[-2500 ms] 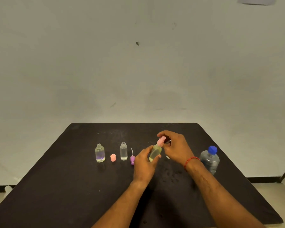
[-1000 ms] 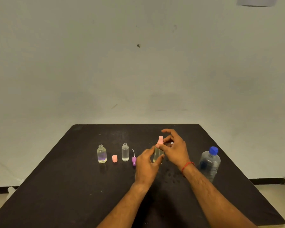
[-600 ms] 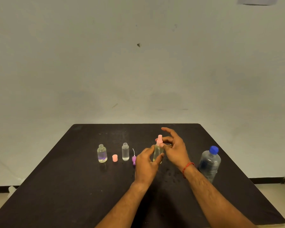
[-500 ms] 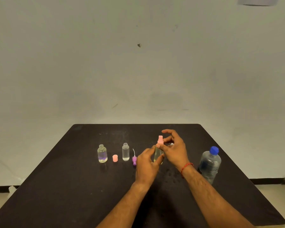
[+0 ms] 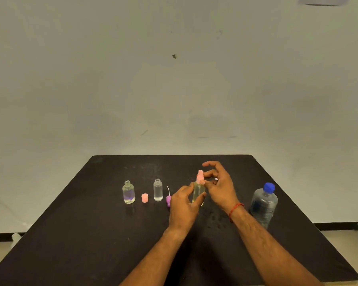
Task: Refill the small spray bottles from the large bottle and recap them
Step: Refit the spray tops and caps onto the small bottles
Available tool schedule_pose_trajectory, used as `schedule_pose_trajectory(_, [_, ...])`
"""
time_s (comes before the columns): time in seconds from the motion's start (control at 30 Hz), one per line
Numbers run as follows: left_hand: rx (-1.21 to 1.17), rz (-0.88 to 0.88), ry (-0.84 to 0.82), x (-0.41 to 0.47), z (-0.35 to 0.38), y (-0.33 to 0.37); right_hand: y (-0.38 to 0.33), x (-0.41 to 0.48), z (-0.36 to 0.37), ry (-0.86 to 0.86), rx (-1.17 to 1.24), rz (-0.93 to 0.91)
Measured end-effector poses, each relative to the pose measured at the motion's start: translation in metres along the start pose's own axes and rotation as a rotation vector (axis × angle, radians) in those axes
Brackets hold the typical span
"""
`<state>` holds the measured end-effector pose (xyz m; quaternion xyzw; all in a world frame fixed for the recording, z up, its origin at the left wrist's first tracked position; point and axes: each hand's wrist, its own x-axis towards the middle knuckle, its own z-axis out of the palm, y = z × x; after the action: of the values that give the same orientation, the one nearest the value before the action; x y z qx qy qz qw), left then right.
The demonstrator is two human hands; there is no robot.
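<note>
A small yellowish spray bottle (image 5: 198,191) stands upright on the black table (image 5: 91,234), and my left hand (image 5: 184,205) grips its body. My right hand (image 5: 219,182) pinches the pink spray top (image 5: 200,176) on that bottle's neck, index finger lifted. To the left stand two uncapped small bottles, a round one (image 5: 128,192) and a slim clear one (image 5: 158,190). A pink cap (image 5: 145,198) sits between them. A purple spray head (image 5: 168,199) with its thin tube lies by my left hand. The large blue-capped water bottle (image 5: 264,204) stands at the right.
A small pale object (image 5: 216,179) peeks out behind my right hand. Water droplets (image 5: 217,220) speckle the table near my right wrist. A plain wall rises behind the table's far edge, and floor shows beyond the right edge.
The yellowish bottle went from tilted in the air to upright on the table. My right hand's fingers keep shifting around the pink spray top. Other bottles have not moved.
</note>
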<state>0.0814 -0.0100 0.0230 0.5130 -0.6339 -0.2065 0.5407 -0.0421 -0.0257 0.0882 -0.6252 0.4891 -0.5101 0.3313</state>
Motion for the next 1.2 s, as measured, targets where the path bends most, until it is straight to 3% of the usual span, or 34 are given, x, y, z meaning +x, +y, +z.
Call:
schedule_pose_trajectory(0.17, [0.002, 0.016, -0.012, -0.006, 0.001, 0.004, -0.001, -0.004, 0.002, -0.004, -0.065, 0.001])
schedule_pose_trajectory(0.33, [-0.024, -0.001, -0.018, -0.006, -0.001, -0.002, -0.005, 0.001, -0.011, -0.204, -0.006, -0.009])
schedule_pose_trajectory(0.63, [-0.043, -0.027, -0.036, -0.008, 0.004, -0.001, -0.001, -0.007, 0.006, 0.055, -0.045, 0.034])
schedule_pose_trajectory(0.87, [-0.014, 0.012, -0.031, -0.005, -0.004, -0.004, -0.003, -0.002, -0.008, -0.162, -0.024, 0.009])
schedule_pose_trajectory(1.2, [-0.043, -0.031, -0.045, 0.000, 0.005, -0.009, 0.003, -0.003, 0.011, 0.126, -0.046, -0.004])
